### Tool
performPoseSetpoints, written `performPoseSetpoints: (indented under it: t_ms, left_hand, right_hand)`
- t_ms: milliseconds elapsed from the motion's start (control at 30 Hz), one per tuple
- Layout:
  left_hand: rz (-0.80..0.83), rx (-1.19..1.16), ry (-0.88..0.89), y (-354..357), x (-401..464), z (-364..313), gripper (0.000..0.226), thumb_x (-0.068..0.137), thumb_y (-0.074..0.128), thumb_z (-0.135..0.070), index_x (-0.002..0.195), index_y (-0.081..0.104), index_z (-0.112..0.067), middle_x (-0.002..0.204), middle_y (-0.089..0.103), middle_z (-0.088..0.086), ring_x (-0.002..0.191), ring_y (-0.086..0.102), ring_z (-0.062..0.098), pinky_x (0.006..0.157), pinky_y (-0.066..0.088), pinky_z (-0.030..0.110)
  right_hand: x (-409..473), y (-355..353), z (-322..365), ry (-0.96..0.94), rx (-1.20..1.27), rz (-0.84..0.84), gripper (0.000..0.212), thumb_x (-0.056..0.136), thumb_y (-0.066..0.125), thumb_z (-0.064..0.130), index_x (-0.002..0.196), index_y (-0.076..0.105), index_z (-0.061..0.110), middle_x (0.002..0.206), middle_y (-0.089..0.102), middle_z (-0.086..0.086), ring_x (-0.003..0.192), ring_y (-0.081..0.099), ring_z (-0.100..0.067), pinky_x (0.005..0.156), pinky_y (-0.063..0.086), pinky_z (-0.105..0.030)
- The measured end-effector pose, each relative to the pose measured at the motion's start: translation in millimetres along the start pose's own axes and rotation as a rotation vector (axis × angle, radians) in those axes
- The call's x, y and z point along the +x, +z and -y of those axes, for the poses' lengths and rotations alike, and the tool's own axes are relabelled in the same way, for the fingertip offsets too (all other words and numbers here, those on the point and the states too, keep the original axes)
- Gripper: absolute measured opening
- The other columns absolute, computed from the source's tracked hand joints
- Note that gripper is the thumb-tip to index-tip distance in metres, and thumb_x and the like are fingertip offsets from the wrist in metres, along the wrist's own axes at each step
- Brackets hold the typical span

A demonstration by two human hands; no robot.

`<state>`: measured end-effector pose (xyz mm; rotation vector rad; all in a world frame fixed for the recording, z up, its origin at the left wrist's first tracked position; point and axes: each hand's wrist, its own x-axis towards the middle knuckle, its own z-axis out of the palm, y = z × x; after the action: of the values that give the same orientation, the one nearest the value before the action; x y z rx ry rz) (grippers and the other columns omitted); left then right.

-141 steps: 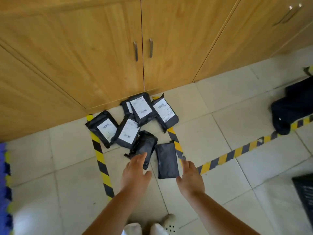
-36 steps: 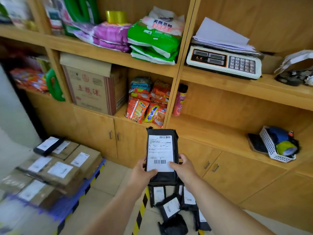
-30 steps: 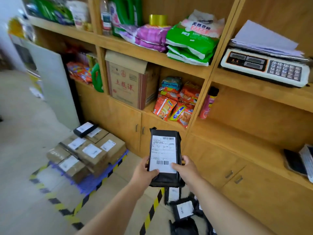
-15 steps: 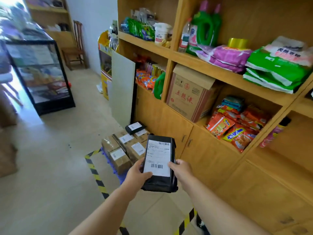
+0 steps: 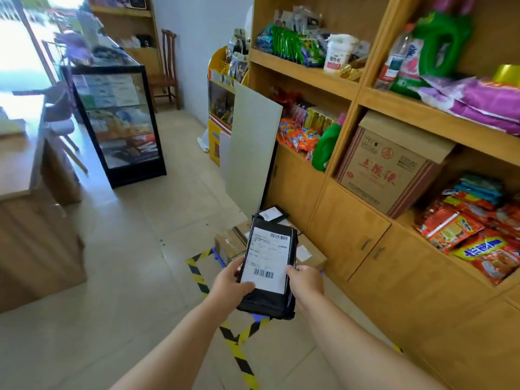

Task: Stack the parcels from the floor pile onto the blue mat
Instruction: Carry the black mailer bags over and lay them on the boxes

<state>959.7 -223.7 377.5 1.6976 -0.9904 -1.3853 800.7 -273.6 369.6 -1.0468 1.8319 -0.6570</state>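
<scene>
Far to the left of the hands stands a light wooden counter (image 5: pixel 25 175), and beyond it a tall glass display case with a black frame (image 5: pixel 118 125). On the pale tiled floor (image 5: pixel 126 249), just left of and below the left hand, runs yellow-and-black striped floor tape (image 5: pixel 198 273).

The left hand (image 5: pixel 229 285) grips the left edge of a flat black plastic parcel with a white printed shipping label (image 5: pixel 267 266); its thumb lies on the lower left corner of the label and the fingers are curled under the parcel. The parcel is held in the air between both hands, label facing up, its far end pointing away from the person. The right hand (image 5: pixel 305 282) grips the right edge of the same parcel, thumb on the top near the label edge, fingers curled below.

Just beyond the hands, partly hidden behind the parcel, brown cardboard parcels with white labels (image 5: pixel 233 243) lie stacked on the floor, and one small black parcel (image 5: pixel 273 213) rests on top of them. A thin strip of the blue foam mat (image 5: pixel 218 256) shows under their left side.

Behind the stack a pale grey flat board (image 5: pixel 253 147) leans on the wooden shelf unit (image 5: pixel 351 229). To the right of the right hand this unit holds a brown cardboard box with red characters (image 5: pixel 391 164), orange snack packets (image 5: pixel 461 229), green detergent bottles (image 5: pixel 441 43) and purple bags (image 5: pixel 478 99).
</scene>
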Motion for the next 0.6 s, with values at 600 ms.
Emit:
performPoseSetpoints:
  t_ms: [600]
  left_hand:
    - [-0.049, 0.160, -0.056, -58, 244, -89, 0.064, 0.087, 0.051, 0.001, 0.143, 0.036, -0.027, 0.119, 0.057, 0.001, 0.095, 0.060, 0.017, 0.079, 0.057, 0.034]
  right_hand:
    - [212, 83, 139, 0.058, 0.109, 0.010, 0.025, 0.092, 0.050, 0.023, 0.079, 0.064, 0.008, 0.087, 0.069, -0.010, 0.069, 0.058, -0.022, 0.058, 0.036, -0.026]
